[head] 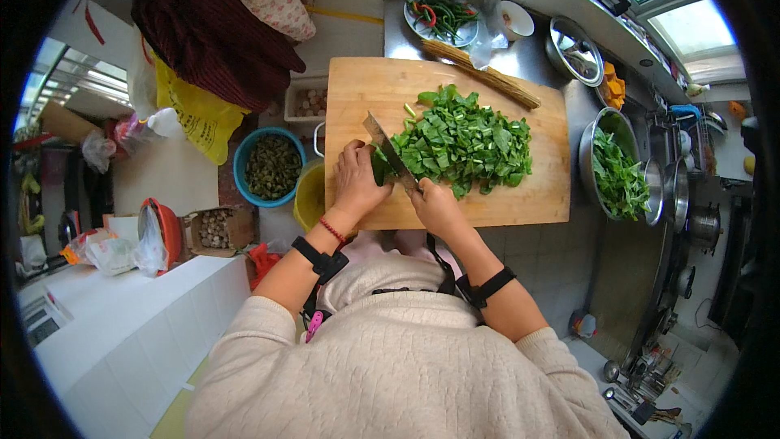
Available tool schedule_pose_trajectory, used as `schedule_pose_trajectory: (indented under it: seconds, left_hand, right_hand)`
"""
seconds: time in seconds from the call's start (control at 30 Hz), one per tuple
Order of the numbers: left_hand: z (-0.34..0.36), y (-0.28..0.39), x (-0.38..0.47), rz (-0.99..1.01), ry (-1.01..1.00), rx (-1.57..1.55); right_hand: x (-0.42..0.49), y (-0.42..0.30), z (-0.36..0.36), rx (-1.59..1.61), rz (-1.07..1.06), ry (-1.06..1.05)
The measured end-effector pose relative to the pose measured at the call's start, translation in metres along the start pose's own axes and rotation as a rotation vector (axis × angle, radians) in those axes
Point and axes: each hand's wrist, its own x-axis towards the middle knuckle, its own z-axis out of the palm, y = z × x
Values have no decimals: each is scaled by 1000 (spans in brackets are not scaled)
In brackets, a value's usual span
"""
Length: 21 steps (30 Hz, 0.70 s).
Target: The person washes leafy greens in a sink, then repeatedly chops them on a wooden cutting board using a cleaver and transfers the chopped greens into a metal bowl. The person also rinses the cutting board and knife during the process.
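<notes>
A wooden cutting board lies before me, with a broad pile of chopped leafy greens on it. My right hand grips the handle of a kitchen knife. Its blade slants up and to the left, along the left side of the pile. Near the board's left edge, my left hand holds down a small bunch of leafy greens right beside the blade. The fingers partly hide that bunch.
Behind the board are a whisk brush of bundled stalks and a plate of green and red chilies. A steel bowl of greens stands to the right. On the left are a blue basin and a yellow bucket.
</notes>
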Motion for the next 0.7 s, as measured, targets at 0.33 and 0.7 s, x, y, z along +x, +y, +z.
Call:
schedule_pose_trajectory:
  seconds: [0.33,0.7]
  left_hand:
    - [28,-38,-20,195,-159,-198]
    - [-4,-37,-27,-52,-182,-161]
  right_hand:
    - [23,9,43,-46,7,99]
    - [-2,-4,6,-44,47,-160]
